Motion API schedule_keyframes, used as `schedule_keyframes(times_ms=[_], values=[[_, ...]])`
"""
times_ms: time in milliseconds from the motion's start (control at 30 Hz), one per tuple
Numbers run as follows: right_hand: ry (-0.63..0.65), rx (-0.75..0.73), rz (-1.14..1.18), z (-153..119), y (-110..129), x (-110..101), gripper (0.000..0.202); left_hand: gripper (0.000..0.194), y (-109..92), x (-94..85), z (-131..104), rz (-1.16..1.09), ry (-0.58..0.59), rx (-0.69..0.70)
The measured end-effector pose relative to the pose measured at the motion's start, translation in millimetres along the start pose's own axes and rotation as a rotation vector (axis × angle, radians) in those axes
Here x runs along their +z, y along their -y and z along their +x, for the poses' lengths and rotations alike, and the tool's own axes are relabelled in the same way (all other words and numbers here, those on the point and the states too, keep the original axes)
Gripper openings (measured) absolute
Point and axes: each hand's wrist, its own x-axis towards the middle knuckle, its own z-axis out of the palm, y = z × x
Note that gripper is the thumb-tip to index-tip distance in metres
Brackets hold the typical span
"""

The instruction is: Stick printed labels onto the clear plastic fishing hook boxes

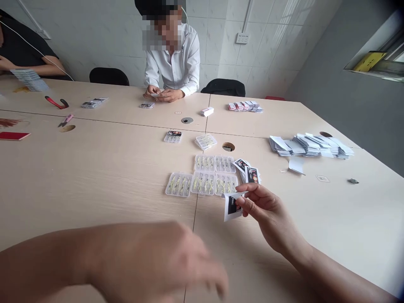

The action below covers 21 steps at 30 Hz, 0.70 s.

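Observation:
My right hand [265, 210] pinches a folded printed card [234, 207], white with a black panel, between thumb and fingers. Just beyond it, several similar printed cards [252, 174] lie in a small stack. My left hand [170, 261] hangs over the near part of the table, smeared by motion, so its fingers cannot be read. Several clear plastic boxes [203, 183] sit in two rows beyond my hands. Inside them are what look like fishing hooks with yellow-green line.
More clear boxes [205, 142] and one with a black card [173, 136] stand farther back. Piled white papers [309, 146] lie at the right, near a table hole [228, 147]. Across the table [110, 176], a person in a white shirt [173, 63] handles a small item. Red-handled pliers [57, 102] lie far left.

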Motion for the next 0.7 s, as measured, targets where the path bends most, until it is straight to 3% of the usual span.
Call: schedule_keyframes(times_ms=[67,133,200,300,367,533,700], values=[[-0.01,0.014,0.039,1.2,-2.7,0.0,0.038,0.037,10.7,-15.3,-3.5,0.307,-0.22,-0.148],[-0.009,0.03,0.079,1.9,-5.4,0.7,0.041,0.039,31.9,-27.8,-9.1,0.447,-0.474,-0.271],[-0.004,0.045,0.114,1.6,-7.4,2.3,0.041,0.059,57.6,-35.7,-14.3,0.469,-0.556,-0.443],[0.005,0.057,0.151,-0.9,-8.5,5.3,0.041,0.102,91.2,-39.6,-15.3,0.449,-0.535,-0.512],[0.022,0.059,0.161,-3.1,-7.9,6.5,0.041,0.114,106.0,-39.7,-11.6,0.423,-0.516,-0.533],[0.087,0.023,0.154,-5.9,-4.6,5.3,0.035,0.104,117.9,-41.0,-10.2,0.386,-0.497,-0.545],[0.167,0.0,0.145,-10.3,-2.7,7.2,0.022,0.088,103.5,-32.6,-33.3,0.343,-0.577,-0.596]])
